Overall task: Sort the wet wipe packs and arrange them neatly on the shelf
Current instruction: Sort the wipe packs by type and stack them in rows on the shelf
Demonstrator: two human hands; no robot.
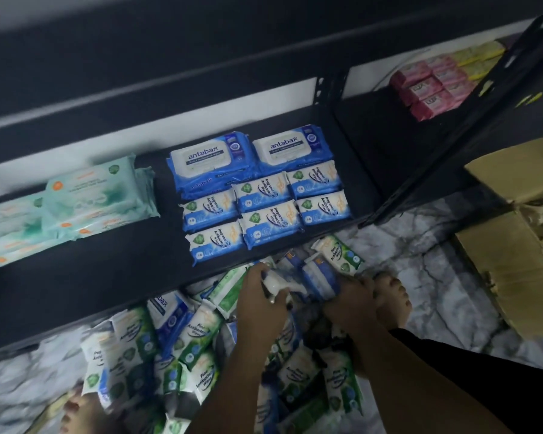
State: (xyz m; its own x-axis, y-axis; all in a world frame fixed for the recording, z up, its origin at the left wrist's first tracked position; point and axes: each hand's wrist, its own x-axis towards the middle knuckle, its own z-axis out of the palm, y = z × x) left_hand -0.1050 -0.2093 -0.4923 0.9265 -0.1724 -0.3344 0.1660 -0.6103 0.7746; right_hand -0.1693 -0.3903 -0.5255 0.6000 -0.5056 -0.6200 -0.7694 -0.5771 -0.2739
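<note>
I am picking blue packs out of the floor pile [176, 349], which lies just below the front edge of the shelf [107, 296], so they can join the blue ones already set on it. My left hand [259, 296] is just below that edge, with its fingers curled round a crumpled pack [276, 285] whose white end sticks out past the knuckles. My right hand [351, 300] is close beside it, nearer the shelf's right end. Its fingers are wrapped on a dark blue pack [318, 281] held on edge between the two hands, though the blur keeps me from telling whether that is one pack or two pressed together. Both forearms reach down from the bottom of the view toward the shelf edge.

To do this well I would square what I hold into one flat stack before lifting, with the labels all facing one way. I would also check that no green pine pack [342, 255], like the one lying just below the shelf edge, rides along. On the shelf the small blue packs [264, 211] form a full grid in front of two large antabax packs [248, 151]. I judge the new ones belong either as a second layer on that grid or on the bare board toward the shelf's right end. The mint packs [85, 195] on the shelf's left part need no touching
</note>
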